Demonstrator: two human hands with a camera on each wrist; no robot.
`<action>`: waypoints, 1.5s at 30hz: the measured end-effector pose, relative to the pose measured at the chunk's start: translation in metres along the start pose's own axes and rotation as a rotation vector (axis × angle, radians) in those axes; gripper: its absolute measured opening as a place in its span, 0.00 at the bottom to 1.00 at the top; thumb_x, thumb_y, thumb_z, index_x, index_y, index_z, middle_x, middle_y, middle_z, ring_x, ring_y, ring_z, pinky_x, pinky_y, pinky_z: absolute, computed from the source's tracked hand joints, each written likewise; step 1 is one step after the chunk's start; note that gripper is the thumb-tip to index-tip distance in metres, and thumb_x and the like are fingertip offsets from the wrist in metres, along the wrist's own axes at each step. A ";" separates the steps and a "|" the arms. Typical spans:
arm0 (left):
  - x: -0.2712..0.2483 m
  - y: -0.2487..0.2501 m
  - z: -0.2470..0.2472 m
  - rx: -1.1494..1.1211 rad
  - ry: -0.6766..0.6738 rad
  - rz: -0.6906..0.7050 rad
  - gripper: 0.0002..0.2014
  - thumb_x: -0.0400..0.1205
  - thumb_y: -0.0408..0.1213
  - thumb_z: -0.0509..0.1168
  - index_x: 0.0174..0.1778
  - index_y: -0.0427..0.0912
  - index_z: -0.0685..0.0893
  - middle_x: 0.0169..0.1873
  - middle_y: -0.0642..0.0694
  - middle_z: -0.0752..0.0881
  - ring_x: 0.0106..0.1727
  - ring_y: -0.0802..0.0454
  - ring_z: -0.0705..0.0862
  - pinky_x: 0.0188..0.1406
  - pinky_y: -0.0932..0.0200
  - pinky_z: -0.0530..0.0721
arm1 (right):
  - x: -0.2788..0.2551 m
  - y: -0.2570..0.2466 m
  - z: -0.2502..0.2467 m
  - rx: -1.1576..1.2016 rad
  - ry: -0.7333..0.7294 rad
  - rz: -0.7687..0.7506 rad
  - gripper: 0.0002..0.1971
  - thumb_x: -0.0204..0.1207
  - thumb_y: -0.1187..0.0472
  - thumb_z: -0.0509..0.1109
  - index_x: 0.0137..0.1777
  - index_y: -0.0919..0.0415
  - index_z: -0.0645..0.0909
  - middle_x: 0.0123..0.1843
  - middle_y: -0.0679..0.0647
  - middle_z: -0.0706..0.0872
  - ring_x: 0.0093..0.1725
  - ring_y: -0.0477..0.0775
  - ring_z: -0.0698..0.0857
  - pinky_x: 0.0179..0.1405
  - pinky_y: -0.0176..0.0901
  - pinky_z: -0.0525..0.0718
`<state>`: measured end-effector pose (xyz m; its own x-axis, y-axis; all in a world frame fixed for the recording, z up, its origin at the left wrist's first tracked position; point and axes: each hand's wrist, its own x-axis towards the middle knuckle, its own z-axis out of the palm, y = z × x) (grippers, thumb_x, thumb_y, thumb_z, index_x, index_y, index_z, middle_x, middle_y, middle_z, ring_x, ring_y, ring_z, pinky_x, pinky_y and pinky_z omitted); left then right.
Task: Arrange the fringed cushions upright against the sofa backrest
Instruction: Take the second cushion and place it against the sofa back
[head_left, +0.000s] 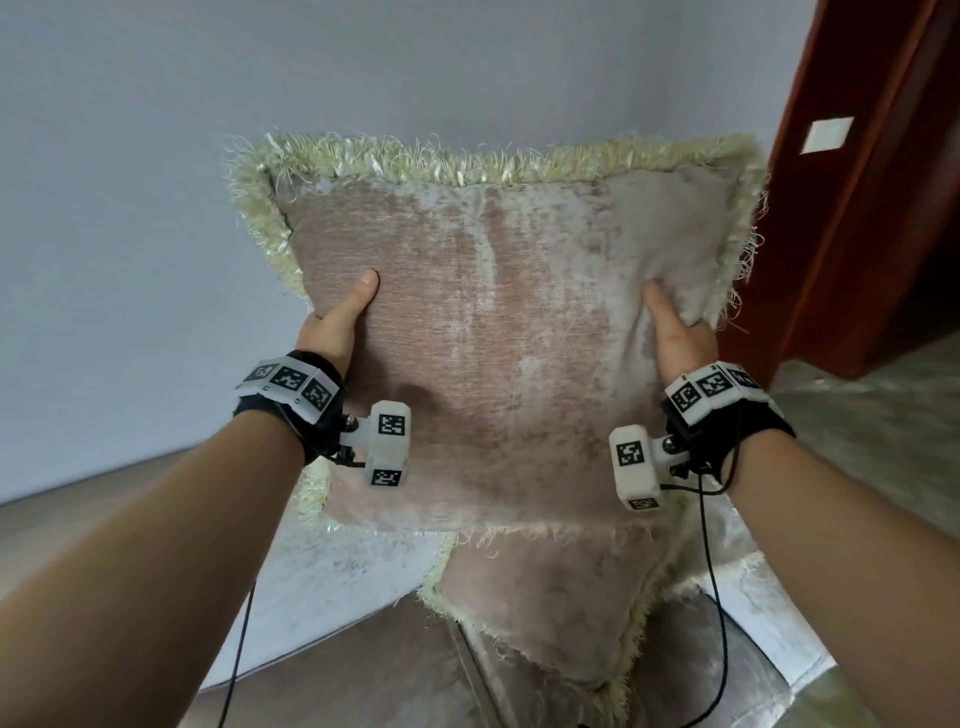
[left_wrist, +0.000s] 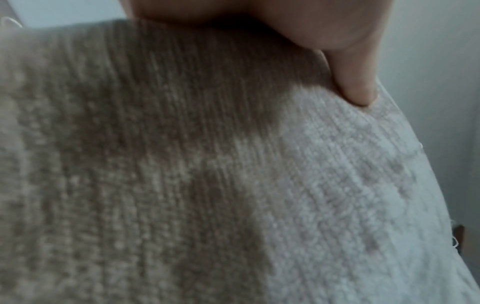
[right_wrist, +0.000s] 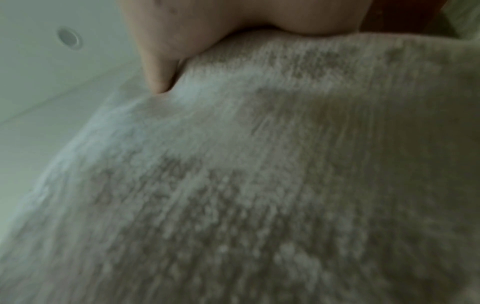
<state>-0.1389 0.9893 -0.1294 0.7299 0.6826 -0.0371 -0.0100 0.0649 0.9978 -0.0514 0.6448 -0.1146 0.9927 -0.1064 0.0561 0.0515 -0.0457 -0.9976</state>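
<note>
Head view: I held the fringed cushion (head_left: 483, 332) up in front of me, upright and clear of the sofa (head_left: 332, 566), its pale fringe running along the top edge and down both sides. My left hand (head_left: 340, 317) gripped its left edge, thumb laid flat on the front face and fingers hidden behind; my right hand (head_left: 675, 327) gripped the right edge likewise, the fabric bunching beside the thumb. Below the raised one a second fringed cushion (head_left: 550, 618) lay corner-down on the sofa seat (its lower tip near the frame's bottom edge). Grey wall (head_left: 130, 182) behind, dark red door (head_left: 872, 208) at right with a white plate (head_left: 827, 134) on it. Wrist views: blurred chenille weave filled both frames, one thumb pressed into the cloth in each (left_wrist: 355, 86) (right_wrist: 158, 80)
</note>
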 end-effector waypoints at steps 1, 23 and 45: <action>-0.005 -0.005 -0.007 0.010 0.037 -0.012 0.59 0.45 0.81 0.80 0.72 0.53 0.87 0.63 0.51 0.93 0.65 0.44 0.91 0.76 0.42 0.81 | 0.003 0.006 0.005 -0.002 -0.023 -0.004 0.28 0.76 0.38 0.69 0.66 0.58 0.79 0.51 0.46 0.82 0.53 0.52 0.80 0.51 0.34 0.71; -0.303 -0.001 -0.340 0.018 0.816 0.024 0.63 0.46 0.80 0.74 0.74 0.43 0.85 0.64 0.45 0.90 0.65 0.41 0.88 0.76 0.42 0.81 | -0.264 0.008 0.190 0.132 -0.728 -0.028 0.29 0.68 0.33 0.73 0.57 0.55 0.78 0.51 0.46 0.84 0.52 0.50 0.83 0.52 0.37 0.74; -0.495 -0.023 -0.658 -0.177 1.103 0.040 0.53 0.43 0.75 0.85 0.63 0.48 0.93 0.56 0.46 0.95 0.59 0.40 0.94 0.69 0.39 0.88 | -0.602 -0.011 0.351 0.071 -1.051 -0.022 0.20 0.74 0.40 0.73 0.56 0.54 0.79 0.48 0.47 0.83 0.46 0.48 0.82 0.47 0.33 0.74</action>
<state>-0.9498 1.1293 -0.1694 -0.2787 0.9528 -0.1208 -0.1810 0.0714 0.9809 -0.6111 1.0578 -0.1518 0.5842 0.8103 0.0454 0.0429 0.0251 -0.9988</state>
